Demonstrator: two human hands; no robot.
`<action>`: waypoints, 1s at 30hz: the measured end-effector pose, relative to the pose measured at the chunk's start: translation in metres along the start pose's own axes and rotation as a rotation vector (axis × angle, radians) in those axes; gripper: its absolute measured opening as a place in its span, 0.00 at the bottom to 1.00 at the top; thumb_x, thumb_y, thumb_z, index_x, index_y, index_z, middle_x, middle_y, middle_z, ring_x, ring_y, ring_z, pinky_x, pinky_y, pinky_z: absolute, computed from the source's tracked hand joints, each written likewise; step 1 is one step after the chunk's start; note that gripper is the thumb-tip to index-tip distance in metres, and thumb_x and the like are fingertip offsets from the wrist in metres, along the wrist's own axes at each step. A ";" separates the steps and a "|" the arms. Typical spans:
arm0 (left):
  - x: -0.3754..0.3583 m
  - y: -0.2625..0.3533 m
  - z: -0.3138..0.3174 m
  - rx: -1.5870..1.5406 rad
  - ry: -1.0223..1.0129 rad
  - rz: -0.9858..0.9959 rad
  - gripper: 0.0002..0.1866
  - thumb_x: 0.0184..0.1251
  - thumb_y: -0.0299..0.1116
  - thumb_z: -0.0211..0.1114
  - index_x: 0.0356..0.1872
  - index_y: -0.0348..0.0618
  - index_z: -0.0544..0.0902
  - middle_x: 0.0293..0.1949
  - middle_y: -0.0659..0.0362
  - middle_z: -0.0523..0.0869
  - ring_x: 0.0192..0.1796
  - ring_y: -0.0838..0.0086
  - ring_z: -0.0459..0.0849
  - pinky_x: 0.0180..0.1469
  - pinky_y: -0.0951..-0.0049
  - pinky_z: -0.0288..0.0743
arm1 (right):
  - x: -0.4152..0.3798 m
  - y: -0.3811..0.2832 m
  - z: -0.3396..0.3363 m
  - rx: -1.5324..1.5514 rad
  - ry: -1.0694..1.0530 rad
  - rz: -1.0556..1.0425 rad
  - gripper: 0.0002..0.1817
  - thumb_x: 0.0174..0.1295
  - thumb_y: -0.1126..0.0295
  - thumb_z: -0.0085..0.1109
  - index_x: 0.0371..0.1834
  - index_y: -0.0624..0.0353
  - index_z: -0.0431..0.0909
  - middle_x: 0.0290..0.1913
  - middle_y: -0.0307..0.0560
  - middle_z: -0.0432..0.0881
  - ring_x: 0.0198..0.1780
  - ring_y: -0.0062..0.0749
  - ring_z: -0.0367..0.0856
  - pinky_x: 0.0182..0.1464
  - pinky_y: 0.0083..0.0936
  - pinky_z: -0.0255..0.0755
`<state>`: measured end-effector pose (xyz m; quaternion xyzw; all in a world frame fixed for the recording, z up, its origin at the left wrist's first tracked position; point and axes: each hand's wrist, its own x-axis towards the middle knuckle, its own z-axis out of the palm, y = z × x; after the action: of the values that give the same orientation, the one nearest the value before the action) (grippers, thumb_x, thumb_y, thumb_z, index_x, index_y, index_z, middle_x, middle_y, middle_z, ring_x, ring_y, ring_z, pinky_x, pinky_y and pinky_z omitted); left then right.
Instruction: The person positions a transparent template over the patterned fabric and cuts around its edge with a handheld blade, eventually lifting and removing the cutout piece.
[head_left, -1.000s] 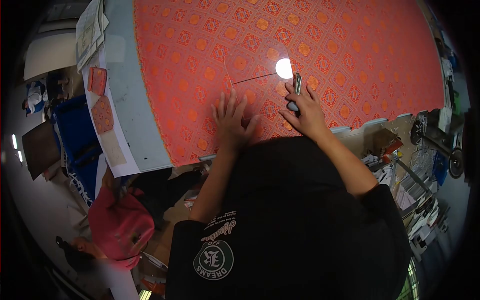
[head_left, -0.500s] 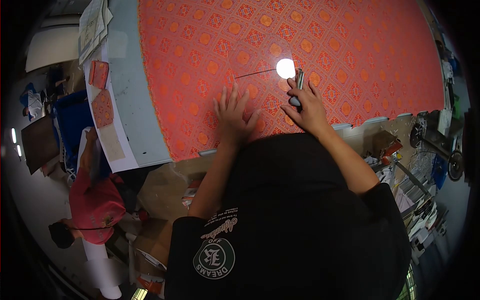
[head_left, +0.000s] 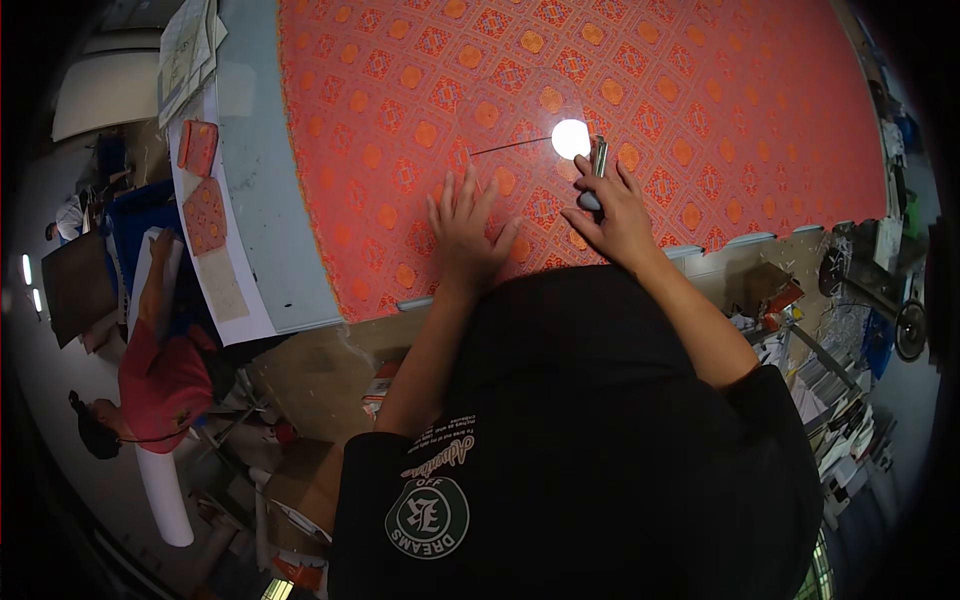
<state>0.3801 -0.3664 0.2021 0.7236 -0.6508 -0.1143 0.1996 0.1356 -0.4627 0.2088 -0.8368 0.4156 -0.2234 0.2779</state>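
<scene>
A large red-orange fabric [head_left: 720, 120] with a repeating diamond and medallion pattern covers the work table. My left hand [head_left: 468, 230] lies flat on it, fingers spread. In my right hand [head_left: 622, 222] is a utility knife [head_left: 599, 158] with a metal front and grey rear, its tip pointing away from me. Faint straight edges suggest a clear plate on the fabric ahead of my hands. A round white glare [head_left: 571, 139] beside the knife tip hides what is under it. From the glare a thin dark line [head_left: 510, 146] runs left.
On the table's bare left strip [head_left: 262, 200] lie white paper and patterned pieces [head_left: 205, 215]. Left of the table, a person in a red shirt [head_left: 165, 385] handles a white roll. Papers and boxes [head_left: 775, 290] sit below the table edge at right.
Both my hands and the knife stay nearly in place. The person in the red shirt has shifted left, with the white roll.
</scene>
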 end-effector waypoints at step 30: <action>-0.001 -0.003 0.002 0.005 -0.019 -0.008 0.36 0.67 0.58 0.70 0.71 0.50 0.80 0.81 0.48 0.68 0.85 0.44 0.59 0.81 0.28 0.44 | -0.001 -0.001 -0.002 0.001 -0.043 0.025 0.24 0.65 0.57 0.75 0.57 0.58 0.78 0.76 0.49 0.78 0.75 0.51 0.74 0.80 0.57 0.59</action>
<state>0.3817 -0.3654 0.1992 0.7255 -0.6501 -0.1201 0.1913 0.1347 -0.4622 0.2106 -0.8360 0.4199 -0.2019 0.2899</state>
